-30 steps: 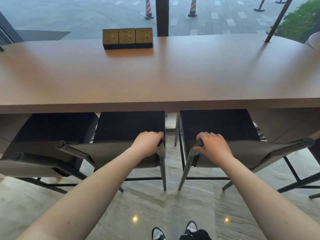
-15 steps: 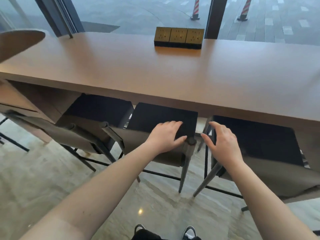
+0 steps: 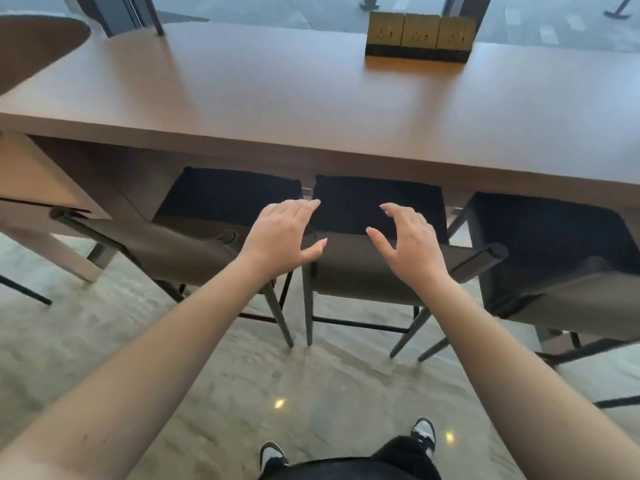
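Three dark-seated chairs stand tucked under a long brown table point(image 3: 311, 98). The middle chair point(image 3: 349, 268) has a grey-brown backrest facing me. My left hand point(image 3: 282, 235) hovers over that backrest's left end with fingers spread and holds nothing. My right hand point(image 3: 410, 239) is spread above the right half of the same backrest, also holding nothing. Whether either hand touches the backrest I cannot tell.
A left chair point(image 3: 194, 251) and a right chair point(image 3: 568, 296) flank the middle one closely. A gold and black socket block point(image 3: 419, 38) sits at the table's far edge. A round table point(image 3: 31, 46) lies at the far left. My shoes point(image 3: 424, 433) stand on the stone floor.
Both hands let go of the backrests of two neighbouring chairs and opened. They shifted left and now both hover over a single chair; the view turned left.
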The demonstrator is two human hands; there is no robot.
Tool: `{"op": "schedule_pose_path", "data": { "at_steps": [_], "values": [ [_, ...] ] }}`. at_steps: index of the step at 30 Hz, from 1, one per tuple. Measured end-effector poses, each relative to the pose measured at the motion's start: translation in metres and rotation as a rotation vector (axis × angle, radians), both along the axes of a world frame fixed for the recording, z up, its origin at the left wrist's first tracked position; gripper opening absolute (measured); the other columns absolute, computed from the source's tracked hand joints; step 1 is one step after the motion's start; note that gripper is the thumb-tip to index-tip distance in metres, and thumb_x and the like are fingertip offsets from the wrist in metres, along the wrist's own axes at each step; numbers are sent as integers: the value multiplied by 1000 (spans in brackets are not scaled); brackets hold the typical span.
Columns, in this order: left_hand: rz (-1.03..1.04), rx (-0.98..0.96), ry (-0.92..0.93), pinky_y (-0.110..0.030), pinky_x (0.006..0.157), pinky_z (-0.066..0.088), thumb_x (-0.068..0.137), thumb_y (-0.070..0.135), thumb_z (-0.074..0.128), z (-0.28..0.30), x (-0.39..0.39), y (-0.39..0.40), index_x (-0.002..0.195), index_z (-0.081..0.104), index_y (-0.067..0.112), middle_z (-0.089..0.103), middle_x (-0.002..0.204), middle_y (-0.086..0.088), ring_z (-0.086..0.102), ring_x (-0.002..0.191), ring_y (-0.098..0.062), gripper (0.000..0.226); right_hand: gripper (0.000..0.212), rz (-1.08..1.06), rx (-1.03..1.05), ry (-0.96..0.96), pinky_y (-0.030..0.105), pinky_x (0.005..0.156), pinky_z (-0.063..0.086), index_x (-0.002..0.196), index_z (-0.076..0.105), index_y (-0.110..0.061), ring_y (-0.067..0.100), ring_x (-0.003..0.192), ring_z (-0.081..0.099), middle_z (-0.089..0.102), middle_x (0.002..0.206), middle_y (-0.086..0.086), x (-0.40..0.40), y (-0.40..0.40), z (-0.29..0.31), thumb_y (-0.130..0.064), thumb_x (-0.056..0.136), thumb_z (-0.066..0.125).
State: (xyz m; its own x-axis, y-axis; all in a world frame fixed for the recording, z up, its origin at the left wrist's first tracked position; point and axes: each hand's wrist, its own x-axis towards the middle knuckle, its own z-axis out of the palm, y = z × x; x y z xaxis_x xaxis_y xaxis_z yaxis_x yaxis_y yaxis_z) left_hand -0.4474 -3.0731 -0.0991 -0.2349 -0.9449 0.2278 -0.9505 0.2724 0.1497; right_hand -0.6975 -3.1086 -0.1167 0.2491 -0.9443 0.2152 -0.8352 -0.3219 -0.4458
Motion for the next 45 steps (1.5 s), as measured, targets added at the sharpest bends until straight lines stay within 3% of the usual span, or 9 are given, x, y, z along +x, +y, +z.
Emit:
{"op": "schedule_pose_path", "data": {
  "at_steps": [4, 9, 14, 19, 25, 27, 32, 38, 45],
  "values": [
    [7, 30, -73, -43, 111, 37, 90, 63, 54, 2, 77, 11, 149, 41, 19, 53, 145, -2, 49, 135, -22, 76, 53, 26, 14, 35, 41, 103, 38, 139, 43, -23, 20, 120, 53, 57, 132, 1, 53, 18, 2, -52, 95, 47],
    [-9, 225, -187, -38, 108, 39, 80, 76, 57, -9, 134, 9, 147, 42, 28, 50, 146, 6, 50, 132, -17, 84, 55, 71, 14, 90, 39, 104, 38, 143, 43, -22, 20, 122, 53, 56, 134, 1, 96, 27, 3, -47, 95, 53],
    [-6, 321, -212, -30, 82, 51, 81, 65, 67, -31, 157, 2, 140, 48, 34, 54, 137, 12, 64, 107, -14, 70, 56, 84, 1, 70, 38, 106, 37, 143, 42, -22, 20, 124, 52, 56, 135, 1, 125, 12, 3, -46, 94, 55],
    [101, 368, -193, -35, 80, 53, 91, 61, 57, -53, 171, -7, 136, 41, 38, 64, 127, 9, 68, 100, -22, 53, 54, 80, 39, 77, 38, 107, 36, 143, 43, -23, 21, 126, 50, 54, 137, 0, 144, -6, 0, -46, 95, 55],
    [-50, 335, -172, -33, 74, 54, 85, 76, 52, -64, 175, -17, 143, 29, 47, 63, 130, 14, 72, 94, -21, 69, 53, 24, 154, 159, 38, 107, 37, 142, 42, -27, 20, 127, 49, 52, 138, -2, 150, -9, -12, -49, 94, 53],
    [-121, 315, -201, -33, 71, 52, 90, 72, 48, -68, 174, -23, 141, 32, 45, 64, 125, 14, 71, 88, -21, 61, 54, 10, 196, 177, 36, 105, 40, 142, 42, -28, 20, 124, 51, 53, 138, -3, 154, -10, -17, -49, 94, 54],
    [-198, 253, -202, -34, 60, 53, 99, 54, 48, -74, 176, -31, 115, 41, 31, 65, 102, 7, 65, 68, -24, 29, 44, -58, 202, 233, 34, 97, 43, 135, 50, -28, 20, 111, 61, 61, 129, -4, 171, -11, -27, -45, 95, 55],
    [-150, 257, -179, -31, 56, 39, 100, 51, 47, -75, 173, -25, 113, 40, 28, 64, 101, 4, 65, 68, -29, 28, 26, -141, 195, 270, 28, 78, 39, 117, 58, -25, 19, 86, 64, 66, 109, -4, 180, -11, -27, -39, 94, 59],
    [-105, 273, -134, -34, 62, 50, 101, 51, 46, -72, 176, -27, 116, 39, 28, 64, 106, 4, 68, 72, -29, 29, 27, -160, 220, 252, 30, 83, 43, 117, 59, -25, 23, 91, 65, 66, 112, -4, 182, -10, -25, -39, 94, 61]
  ]
}}
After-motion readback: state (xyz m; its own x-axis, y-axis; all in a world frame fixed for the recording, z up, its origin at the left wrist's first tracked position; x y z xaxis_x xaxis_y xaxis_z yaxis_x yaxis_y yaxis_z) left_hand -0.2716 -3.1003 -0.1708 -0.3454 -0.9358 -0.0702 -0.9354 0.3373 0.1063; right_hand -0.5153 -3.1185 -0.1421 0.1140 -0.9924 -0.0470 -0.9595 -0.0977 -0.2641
